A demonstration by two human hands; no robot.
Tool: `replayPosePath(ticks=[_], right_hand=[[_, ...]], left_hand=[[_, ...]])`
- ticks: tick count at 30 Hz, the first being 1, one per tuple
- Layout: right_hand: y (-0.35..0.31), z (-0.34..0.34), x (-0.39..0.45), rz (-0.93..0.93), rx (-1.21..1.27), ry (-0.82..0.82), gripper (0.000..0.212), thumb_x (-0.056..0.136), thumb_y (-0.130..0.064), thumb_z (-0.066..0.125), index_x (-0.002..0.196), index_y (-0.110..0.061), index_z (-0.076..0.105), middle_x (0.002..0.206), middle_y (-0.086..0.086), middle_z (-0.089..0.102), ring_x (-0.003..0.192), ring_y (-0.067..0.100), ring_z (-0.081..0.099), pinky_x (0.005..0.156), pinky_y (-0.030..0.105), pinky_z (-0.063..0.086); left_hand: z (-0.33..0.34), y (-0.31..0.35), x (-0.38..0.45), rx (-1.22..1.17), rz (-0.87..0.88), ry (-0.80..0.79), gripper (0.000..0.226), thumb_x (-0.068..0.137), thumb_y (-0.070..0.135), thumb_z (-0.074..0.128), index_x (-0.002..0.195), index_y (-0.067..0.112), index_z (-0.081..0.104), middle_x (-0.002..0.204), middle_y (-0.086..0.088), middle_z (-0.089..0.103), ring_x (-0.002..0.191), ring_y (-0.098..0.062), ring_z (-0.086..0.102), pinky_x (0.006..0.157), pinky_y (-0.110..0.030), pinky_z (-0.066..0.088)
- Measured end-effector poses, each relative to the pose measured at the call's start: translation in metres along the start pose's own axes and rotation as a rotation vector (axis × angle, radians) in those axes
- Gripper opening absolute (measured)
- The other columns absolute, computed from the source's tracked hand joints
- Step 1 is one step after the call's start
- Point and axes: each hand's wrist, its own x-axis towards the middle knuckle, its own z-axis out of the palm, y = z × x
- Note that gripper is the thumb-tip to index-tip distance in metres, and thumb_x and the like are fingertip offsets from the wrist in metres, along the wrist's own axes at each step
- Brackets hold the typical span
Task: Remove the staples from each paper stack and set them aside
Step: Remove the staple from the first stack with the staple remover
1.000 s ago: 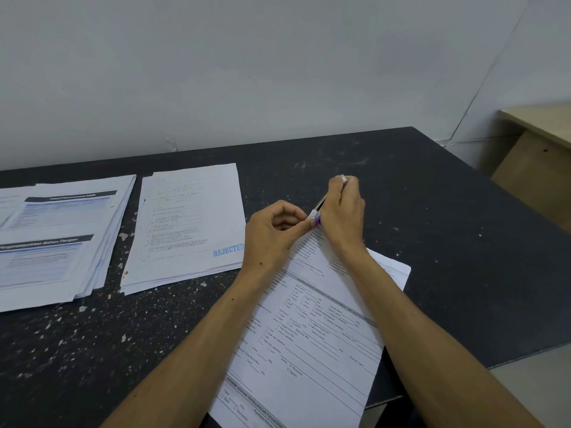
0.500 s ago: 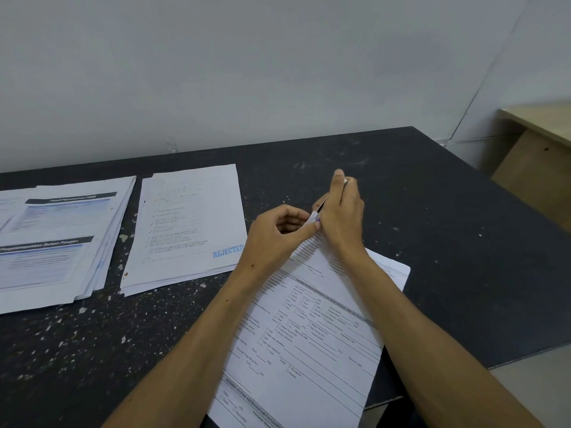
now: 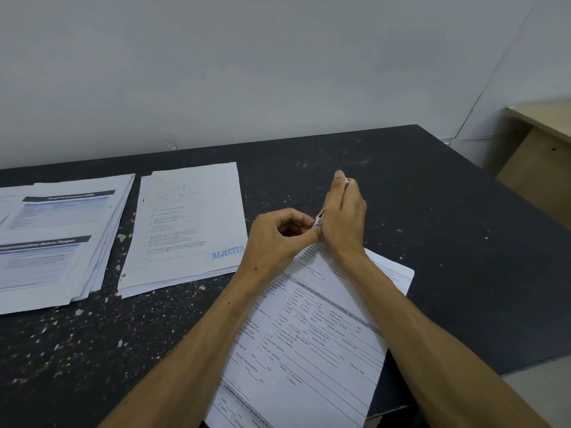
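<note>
Head view: left hand (image 3: 278,234) pinches the thin, floppy form stack (image 3: 309,335) (corner at 12 o'clock); right hand (image 3: 343,217) grips a stiff pen-like tool (image 3: 319,215).

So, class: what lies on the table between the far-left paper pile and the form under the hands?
In the head view, the REJECTED-stamped stack lies between the far-left pile and the form, with strips of speckled black table showing.

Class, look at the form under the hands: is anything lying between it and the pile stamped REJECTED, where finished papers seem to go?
Nothing visible lies between them: only bare speckled table separates the form from the REJECTED pile.
</note>
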Motion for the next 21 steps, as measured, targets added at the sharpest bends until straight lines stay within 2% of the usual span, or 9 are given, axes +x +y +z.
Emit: replayPosePath(ticks=[6, 12, 15, 21], right_hand=[[0.003, 0.0, 0.003, 0.048, -0.031, -0.01, 0.037, 0.112, -0.038, 0.035, 0.079, -0.024, 0.045, 0.071, 0.003, 0.054, 0.06, 0.011, 0.049, 0.057, 0.032, 0.047], [0.004, -0.005, 0.003, 0.086, -0.018, -0.038, 0.039, 0.112, -0.041, 0.036, 0.079, -0.022, 0.045, 0.072, -0.002, 0.052, 0.063, 0.007, 0.048, 0.06, 0.023, 0.046], [0.004, -0.013, 0.006, 0.136, -0.018, -0.065, 0.038, 0.111, -0.045, 0.036, 0.083, -0.022, 0.05, 0.081, -0.005, 0.057, 0.083, 0.013, 0.058, 0.074, 0.027, 0.05], [0.007, -0.019, 0.011, 0.143, -0.066, -0.055, 0.035, 0.11, -0.049, 0.034, 0.096, -0.026, 0.058, 0.097, -0.003, 0.065, 0.103, 0.023, 0.065, 0.083, 0.036, 0.056]], left_hand=[[-0.001, -0.002, 0.002, -0.016, -0.008, -0.005, 0.013, 0.087, 0.018, 0.083, 0.098, 0.012, 0.081, 0.088, 0.001, 0.079, 0.086, -0.018, 0.075, 0.085, -0.03, 0.062], [-0.001, -0.005, 0.002, -0.019, -0.027, -0.045, 0.017, 0.088, 0.019, 0.083, 0.103, 0.012, 0.08, 0.094, 0.001, 0.079, 0.091, -0.018, 0.075, 0.087, -0.03, 0.062], [-0.001, -0.007, 0.004, 0.015, -0.029, -0.019, 0.017, 0.09, 0.02, 0.08, 0.106, 0.015, 0.079, 0.097, 0.005, 0.078, 0.093, -0.011, 0.074, 0.086, -0.025, 0.061], [0.004, -0.008, 0.004, 0.058, -0.019, 0.047, 0.022, 0.089, 0.016, 0.08, 0.111, 0.019, 0.076, 0.1, 0.009, 0.077, 0.092, -0.004, 0.073, 0.086, -0.02, 0.06]])
